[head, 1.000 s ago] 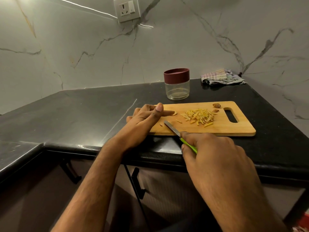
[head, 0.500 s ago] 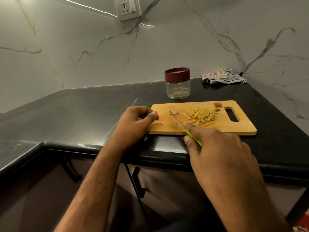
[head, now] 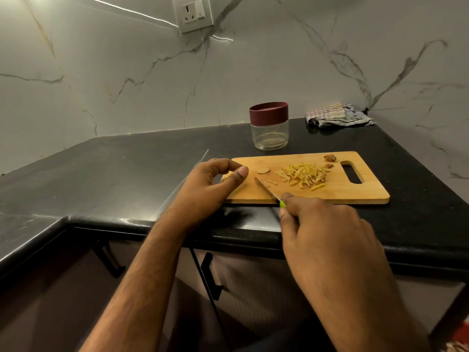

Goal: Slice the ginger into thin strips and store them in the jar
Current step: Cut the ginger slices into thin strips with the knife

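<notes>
Leftmost, the black countertop [head: 114, 174] runs along the marbled wall, and a white wall socket [head: 193, 12] sits high on the tile. The left hand [head: 210, 184] hovers over the near left corner of the wooden cutting board [head: 355, 191], fingers curled loosely inward with the thumb stretched toward the forefinger; nothing can be seen between them, and whether the fingertips touch the board is hard to tell. Just right of the thumb lies a round ginger slice [head: 263, 170], flat on the board and apart from the hand. The knife [head: 266, 187] comes next: its blade slants across the board's near edge with the tip pointing up-left, close to a couple of loose strips, while a sliver of green handle shows at the knuckles. The right hand [head: 327, 240] is wrapped around that handle, forefinger laid forward toward the blade's spine. Behind the board stands the jar [head: 269, 133], clear-walled with its maroon lid on, upright on the counter and apparently holding little or nothing. Further right, the ginger strips [head: 303, 174] lie in a loose heap mid-board, and two small brown ginger ends [head: 330, 157] rest beside the handle slot. A crumpled striped cloth [head: 337, 115] lies in the far right corner against the wall.
</notes>
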